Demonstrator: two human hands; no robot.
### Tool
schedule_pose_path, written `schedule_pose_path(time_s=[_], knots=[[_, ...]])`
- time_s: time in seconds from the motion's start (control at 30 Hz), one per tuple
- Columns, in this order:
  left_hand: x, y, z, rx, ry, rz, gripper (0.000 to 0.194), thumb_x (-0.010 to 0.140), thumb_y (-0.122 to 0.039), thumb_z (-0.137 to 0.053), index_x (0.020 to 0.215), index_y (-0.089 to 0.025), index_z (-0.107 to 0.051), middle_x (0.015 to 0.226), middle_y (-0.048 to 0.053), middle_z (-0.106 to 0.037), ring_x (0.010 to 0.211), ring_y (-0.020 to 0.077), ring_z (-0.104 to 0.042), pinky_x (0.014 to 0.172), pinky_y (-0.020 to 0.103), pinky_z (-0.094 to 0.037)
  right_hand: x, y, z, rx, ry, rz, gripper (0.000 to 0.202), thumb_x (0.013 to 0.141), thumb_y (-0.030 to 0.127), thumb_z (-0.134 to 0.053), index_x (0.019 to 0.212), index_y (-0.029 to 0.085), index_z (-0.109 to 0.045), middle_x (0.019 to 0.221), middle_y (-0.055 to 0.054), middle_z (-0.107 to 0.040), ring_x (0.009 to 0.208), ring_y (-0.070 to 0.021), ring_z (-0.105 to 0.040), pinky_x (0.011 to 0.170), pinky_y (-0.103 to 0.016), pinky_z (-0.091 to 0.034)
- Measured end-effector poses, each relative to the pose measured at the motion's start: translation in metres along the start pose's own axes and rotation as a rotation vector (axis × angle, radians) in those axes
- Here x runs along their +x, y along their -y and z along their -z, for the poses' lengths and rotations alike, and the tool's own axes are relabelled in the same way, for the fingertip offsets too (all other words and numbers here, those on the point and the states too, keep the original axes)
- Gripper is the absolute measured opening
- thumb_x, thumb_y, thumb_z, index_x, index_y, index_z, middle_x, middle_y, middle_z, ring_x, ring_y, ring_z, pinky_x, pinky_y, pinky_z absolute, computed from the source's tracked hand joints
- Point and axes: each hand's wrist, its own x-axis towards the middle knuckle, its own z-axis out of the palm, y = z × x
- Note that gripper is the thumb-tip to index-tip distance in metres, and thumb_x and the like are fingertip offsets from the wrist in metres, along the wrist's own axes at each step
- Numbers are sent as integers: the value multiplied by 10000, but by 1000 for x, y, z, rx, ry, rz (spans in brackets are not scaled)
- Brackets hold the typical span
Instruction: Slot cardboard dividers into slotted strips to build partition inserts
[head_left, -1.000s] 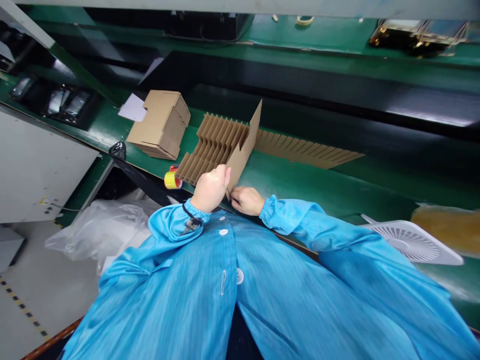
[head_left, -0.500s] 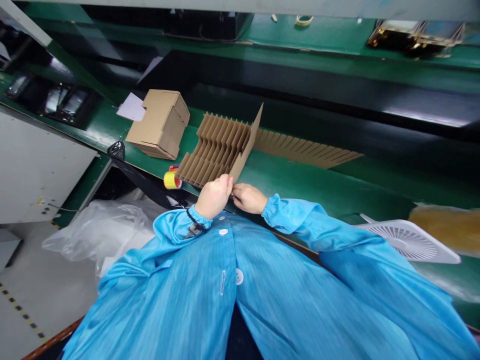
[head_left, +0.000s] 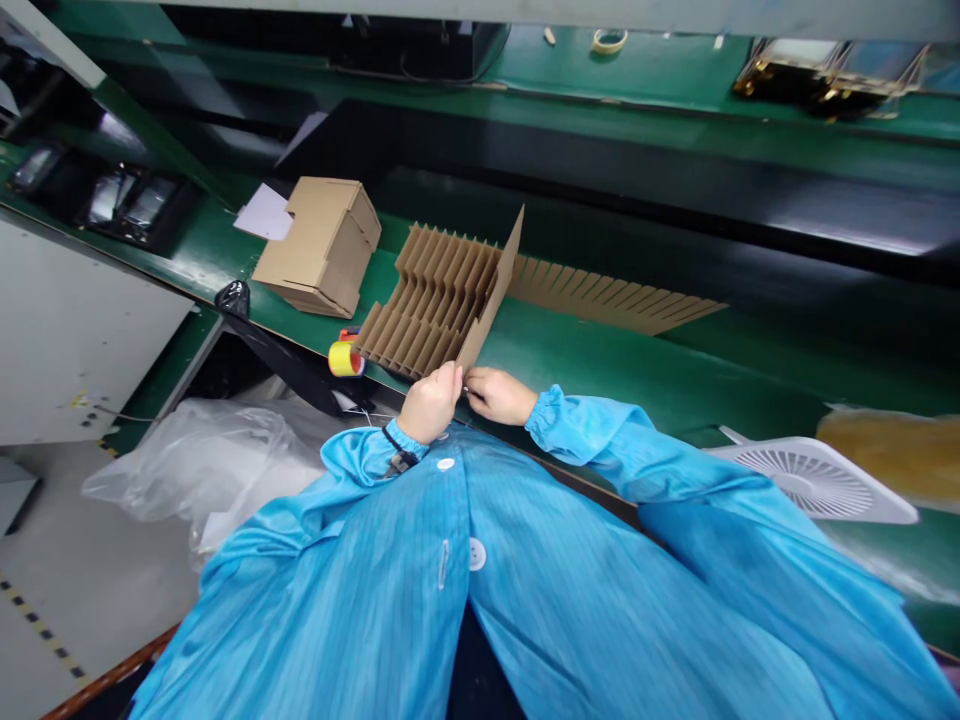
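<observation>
A set of slotted cardboard dividers [head_left: 424, 305] stands in parallel rows on the bench. At its right side rises a tilted cardboard panel [head_left: 491, 300]. My left hand [head_left: 429, 402] is closed at the panel's near end, thumb and fingers pressed together there. Close beside it, my right hand [head_left: 501, 397] is closed too, with fingers curled toward the left hand. A tiny shiny bit shows at its fingertips, but what it is cannot be made out. Behind the panel lies a flat slotted cardboard strip [head_left: 615, 297].
Left of the dividers are a stack of cardboard pieces [head_left: 319, 245] and a yellow tape roll [head_left: 345, 359]. A white fan [head_left: 814, 480] lies at the right on the green bench [head_left: 675, 375]. Clear plastic bags [head_left: 217, 470] hang below the bench's left edge.
My left hand has slid slightly toward my body along the panel's near end. My right hand and the cardboard have hardly moved.
</observation>
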Motion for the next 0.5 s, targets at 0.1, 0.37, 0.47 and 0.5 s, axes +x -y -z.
schedule_pose_path(time_s=[0.1,0.37,0.47,0.5], knots=[[-2,1,-4,-12,-2,-3,330,1016,-277,-273,1009,-104,-555,731,91,-655,646,171,-668,576,228,-482,-1,1,-1,44,23,-18,228,843,119,-426,838,91,-653,829,-127,-645,728,-174,-551,750,-289,-458],[-1,-3,-6,3,151,43,311,997,-257,-329,855,-129,-574,747,95,-650,652,178,-659,558,230,-471,-3,-2,5,89,-4,-48,209,864,178,-488,814,102,-676,872,-131,-641,797,-184,-583,792,-308,-475],[-1,-3,-5,37,187,54,314,990,-244,-329,979,-93,-603,807,122,-672,689,198,-672,565,244,-483,-7,-9,14,205,-9,-62,183,861,252,-560,836,123,-687,875,-107,-659,825,-182,-604,814,-309,-484],[-1,-3,-5,51,192,66,322,987,-242,-334,1075,-72,-593,815,127,-677,690,201,-675,565,247,-485,-8,-11,18,237,-18,-80,182,863,262,-564,852,128,-687,877,-101,-668,833,-181,-610,821,-311,-485]])
